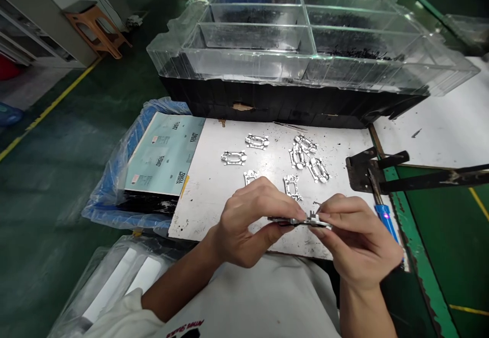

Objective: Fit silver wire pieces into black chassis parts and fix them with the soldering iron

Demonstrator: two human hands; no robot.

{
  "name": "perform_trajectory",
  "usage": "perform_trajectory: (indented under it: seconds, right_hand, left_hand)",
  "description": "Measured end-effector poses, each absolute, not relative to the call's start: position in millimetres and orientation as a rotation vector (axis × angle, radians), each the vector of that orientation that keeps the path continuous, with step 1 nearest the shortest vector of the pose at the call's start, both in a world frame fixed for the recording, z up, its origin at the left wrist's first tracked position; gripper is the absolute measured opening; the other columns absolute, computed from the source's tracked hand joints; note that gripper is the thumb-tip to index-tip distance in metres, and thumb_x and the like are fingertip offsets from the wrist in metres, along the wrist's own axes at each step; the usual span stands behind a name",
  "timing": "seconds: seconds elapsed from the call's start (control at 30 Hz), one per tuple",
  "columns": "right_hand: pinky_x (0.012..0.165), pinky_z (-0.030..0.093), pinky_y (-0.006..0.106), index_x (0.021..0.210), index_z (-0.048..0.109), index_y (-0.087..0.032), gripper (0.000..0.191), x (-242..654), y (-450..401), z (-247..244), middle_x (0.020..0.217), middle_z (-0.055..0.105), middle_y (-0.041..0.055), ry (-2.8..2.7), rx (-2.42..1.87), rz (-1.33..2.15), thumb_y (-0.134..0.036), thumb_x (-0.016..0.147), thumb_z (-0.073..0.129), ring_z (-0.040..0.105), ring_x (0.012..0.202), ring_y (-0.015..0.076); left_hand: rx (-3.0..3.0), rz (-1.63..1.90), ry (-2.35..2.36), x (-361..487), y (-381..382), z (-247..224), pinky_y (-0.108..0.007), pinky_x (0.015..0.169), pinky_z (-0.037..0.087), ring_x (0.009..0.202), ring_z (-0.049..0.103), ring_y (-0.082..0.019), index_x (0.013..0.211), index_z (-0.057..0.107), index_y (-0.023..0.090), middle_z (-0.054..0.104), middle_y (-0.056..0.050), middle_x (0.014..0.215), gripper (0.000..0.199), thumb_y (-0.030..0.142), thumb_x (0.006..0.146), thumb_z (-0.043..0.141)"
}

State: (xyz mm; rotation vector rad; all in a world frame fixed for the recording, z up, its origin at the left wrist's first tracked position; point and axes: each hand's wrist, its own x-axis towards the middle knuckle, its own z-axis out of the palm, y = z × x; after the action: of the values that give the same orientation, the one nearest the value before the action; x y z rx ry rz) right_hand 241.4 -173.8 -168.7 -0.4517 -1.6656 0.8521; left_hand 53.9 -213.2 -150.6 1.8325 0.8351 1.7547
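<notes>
A thin silver metal frame part (314,219) is held edge-on between my two hands above the front of the white table. My left hand (256,222) pinches its left end between thumb and fingers. On the right end, my right hand (353,231) grips with thumb and fingertips. Several similar silver frame parts lie flat beyond my hands: one frame part (234,158) at the left, another frame part (293,187) just past my fingers, and a cluster with a frame part (318,170) at the right. One more is partly hidden behind my left hand.
A clear divided plastic tray (305,57) on a black box (267,101) spans the table's back. At left sits a blue-lined bin (110,175) with a printed light-blue sheet (164,149). A blue-handled tool (385,219) and a black metal bracket (361,172) stand at right.
</notes>
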Motion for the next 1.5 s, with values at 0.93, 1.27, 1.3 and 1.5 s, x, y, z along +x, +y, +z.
perform_trajectory:
  seconds: [0.93,1.27,1.3,1.5]
  right_hand:
    - [0.055,0.049,0.035,0.108,0.072,-0.015,0.04,224,-184,-161,0.089,0.065,0.0069,-1.746,-0.488,0.794,0.009,0.076,0.07,0.062,0.072,0.0197]
    - [0.056,0.048,0.035,0.106,0.071,-0.016,0.037,220,-189,-162,0.09,0.065,0.0066,-1.743,-0.5,0.79,0.007,0.077,0.07,0.061,0.072,0.0195]
    - [0.056,0.048,0.034,0.106,0.071,-0.016,0.037,220,-189,-162,0.09,0.064,0.0066,-1.739,-0.5,0.795,0.007,0.077,0.07,0.061,0.072,0.0192]
    - [0.055,0.049,0.034,0.104,0.071,-0.015,0.034,225,-188,-165,0.089,0.064,0.0072,-1.728,-0.499,0.78,0.006,0.077,0.07,0.061,0.072,0.0197]
  left_hand:
    - [1.652,1.84,1.016,58,-236,-159,-0.039,0.083,0.048,0.088,0.064,-0.02,0.109,0.061,0.018,0.069,-0.008,0.095,0.015,0.017,0.095,0.057]
    - [1.595,1.83,1.031,56,-241,-164,-0.04,0.087,0.048,0.095,0.062,-0.022,0.113,0.06,0.019,0.069,-0.008,0.101,0.016,0.021,0.1,0.052]
    - [1.597,1.828,1.023,57,-241,-164,-0.04,0.088,0.048,0.096,0.062,-0.022,0.114,0.06,0.019,0.069,-0.008,0.101,0.017,0.021,0.099,0.053]
    - [1.588,1.808,1.045,61,-241,-164,-0.041,0.087,0.048,0.093,0.062,-0.021,0.114,0.061,0.02,0.069,-0.008,0.099,0.016,0.02,0.1,0.052]
